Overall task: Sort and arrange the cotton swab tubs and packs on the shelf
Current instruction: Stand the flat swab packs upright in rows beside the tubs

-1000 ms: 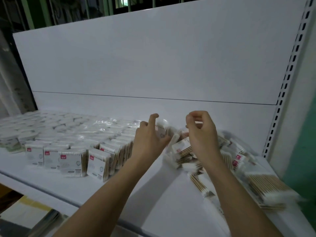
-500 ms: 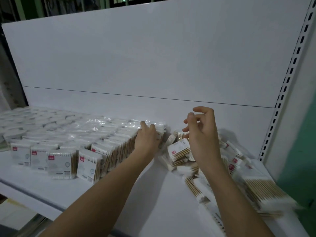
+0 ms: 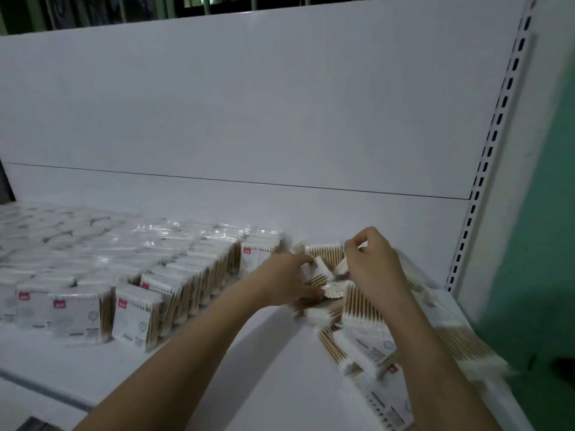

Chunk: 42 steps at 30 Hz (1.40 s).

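— What's nearest us on the white shelf?

— Loose cotton swab packs strewn along its right side, lying flat and overlapping, wooden sticks showing.

— And the hands?

— Both are in that heap, a bit farther in. The left hand has its fingers curled round a pack in the pile. The right hand hovers just beside it, fingers curled in; whether it pinches anything I cannot tell.

— Left of them?

— Upright packs in tidy rows, red labels facing near, running to the white back panel. Farther left, blurry tubs.
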Tool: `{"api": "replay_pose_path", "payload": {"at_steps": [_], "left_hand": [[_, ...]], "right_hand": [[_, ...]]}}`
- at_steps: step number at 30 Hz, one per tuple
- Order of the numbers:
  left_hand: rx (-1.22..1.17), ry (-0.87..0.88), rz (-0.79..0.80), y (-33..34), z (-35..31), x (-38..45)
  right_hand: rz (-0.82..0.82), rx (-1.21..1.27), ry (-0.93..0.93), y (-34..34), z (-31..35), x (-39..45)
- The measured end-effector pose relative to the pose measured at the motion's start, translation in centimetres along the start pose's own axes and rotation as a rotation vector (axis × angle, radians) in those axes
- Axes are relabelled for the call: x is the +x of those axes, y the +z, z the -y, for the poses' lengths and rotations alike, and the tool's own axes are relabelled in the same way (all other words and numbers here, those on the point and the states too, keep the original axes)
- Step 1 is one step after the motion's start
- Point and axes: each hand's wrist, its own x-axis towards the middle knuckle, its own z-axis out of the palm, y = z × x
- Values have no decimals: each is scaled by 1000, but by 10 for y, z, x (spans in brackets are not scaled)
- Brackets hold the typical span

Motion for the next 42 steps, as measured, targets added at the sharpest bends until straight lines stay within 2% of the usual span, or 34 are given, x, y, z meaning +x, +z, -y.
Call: {"api": "replay_pose_path", "payload": {"at_steps": [5,8,11,15,19,22,25,28,30,31,33,36,38,40,42], "left_hand": [[-127,7,-156,11,9,-6],[-111,72,-341,5,12,-10],[-225,141,-475,-3,14,-15],[-378,149,-448,-10,18,-17],[-755,-8,-374,-15,24,-18],[-878,-81,-389,-16,28,-18],[-890,-96,-455,-20,30,-21],[-835,-170,-598,-36,36,-22],[-652,-190,-684,-55,44,-21],[-504,-186,-672,-67,48,-18],[-237,-143,-511,-89,48,-12],[-4,-47,-197,-98,47,-1],[93,-27,-64,-87,51,7],[145,-31,-2,-70,60,16],[144,-26,-16,-56,68,23]], "right_hand": [[12,-127,-54,7,-3,-1],[-8,-28,-45,6,1,-1],[-16,120,15,5,5,0],[-28,186,40,3,6,-2],[37,161,51,1,8,-2],[90,67,-13,6,9,-5],[111,-75,-122,8,12,-9],[122,-105,-153,10,10,-11],[148,-115,-158,11,10,-11],[156,-130,-165,12,9,-10],[135,-184,-184,12,5,-10],[63,-358,-247,12,3,-8],[27,-451,-260,9,0,-5],[26,-496,-223,7,-4,-3],[52,-495,-182,6,-9,-1]]}}
